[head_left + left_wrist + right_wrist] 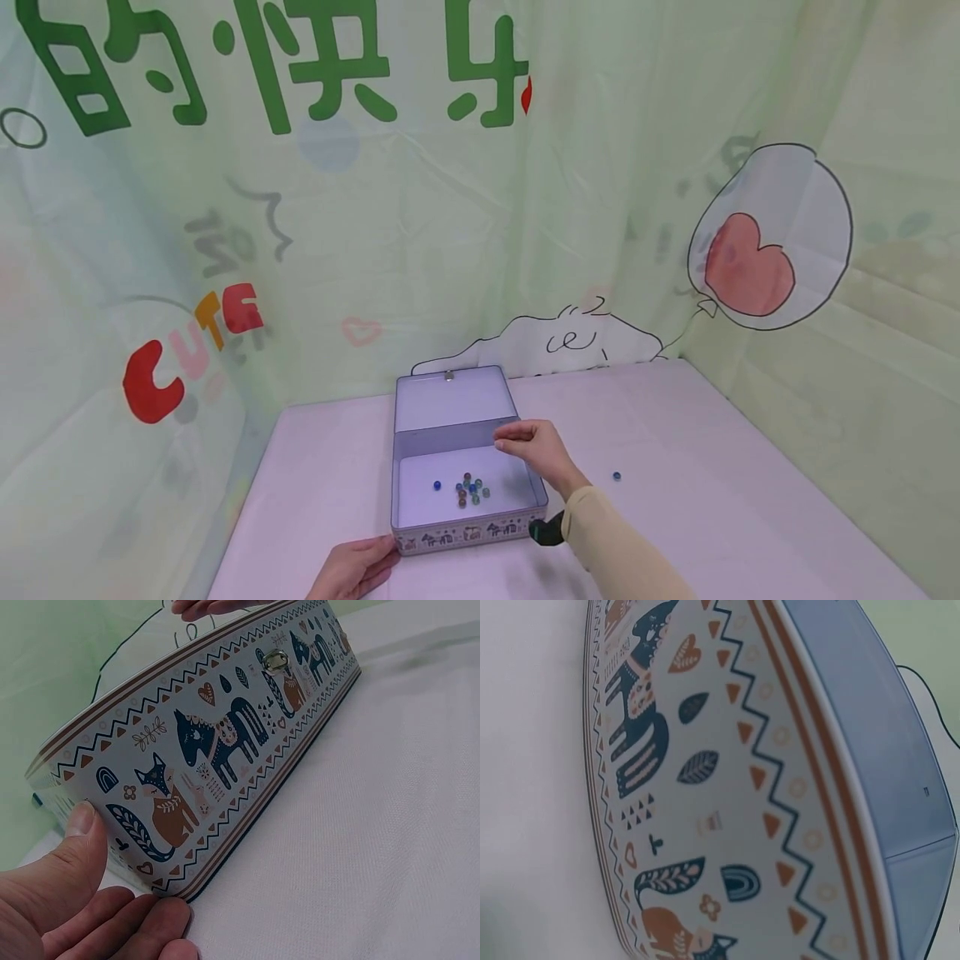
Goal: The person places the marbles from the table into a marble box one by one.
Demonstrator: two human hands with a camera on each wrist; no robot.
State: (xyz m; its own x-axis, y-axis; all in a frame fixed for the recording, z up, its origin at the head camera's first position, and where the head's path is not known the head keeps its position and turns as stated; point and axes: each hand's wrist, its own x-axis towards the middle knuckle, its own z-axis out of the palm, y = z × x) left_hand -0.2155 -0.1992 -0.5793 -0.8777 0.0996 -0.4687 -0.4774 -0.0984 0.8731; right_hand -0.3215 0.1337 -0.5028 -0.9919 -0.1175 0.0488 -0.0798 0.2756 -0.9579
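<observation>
A hinged tin box (pixel 471 538) stands on the table with its lid (pixel 453 400) raised at the back. Its front carries printed horses and foxes, and a small metal clasp (pixel 275 661). Inside lie several glass marbles (pixel 472 489), clustered near the middle, with one blue marble (pixel 437 485) apart to the left. My left hand (pixel 358 567) rests on the tin's front left corner; its thumb touches the side and its fingers the lower edge. Above the tin's right part hovers my right hand (pixel 542 450), thumb and fingertips close together. Whether something sits between them cannot be seen.
A single dark blue marble (pixel 617 476) lies on the white tablecloth (pixel 675 433), right of the tin. Printed curtains (pixel 450 233) hang behind the table and along both sides. A black strap piece (pixel 547 529) shows at the right wrist, by the tin's front right corner.
</observation>
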